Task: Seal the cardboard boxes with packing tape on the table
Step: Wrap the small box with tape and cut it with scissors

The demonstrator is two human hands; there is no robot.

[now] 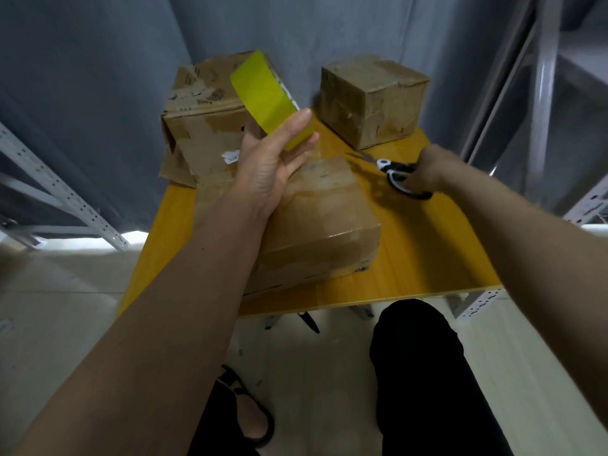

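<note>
We are looking down at a yellow counter [424, 245] that is carrying three worn cardboard boxes. The largest, the near box [325, 225], is sitting at the middle of the counter under our left arm, its top glossy with old clear tape. Behind it to the left, the far-left box [200, 126] is showing torn, scuffed flaps and a small white label whose writing is too small to read. The cube box [371, 100] is standing apart at the far right corner. Our left hand [273, 162] is raised above the boxes, its fingers [296, 121] curling around a roll of yellow-green packing tape [263, 93] and gripping it by the rim, with the roll tilting up and away. Our right hand [427, 169] is resting low on the counter beside the cube box, closing around the black-and-white handles of the scissors [394, 176], whose blades are pointing left and lying on the counter.
</note>
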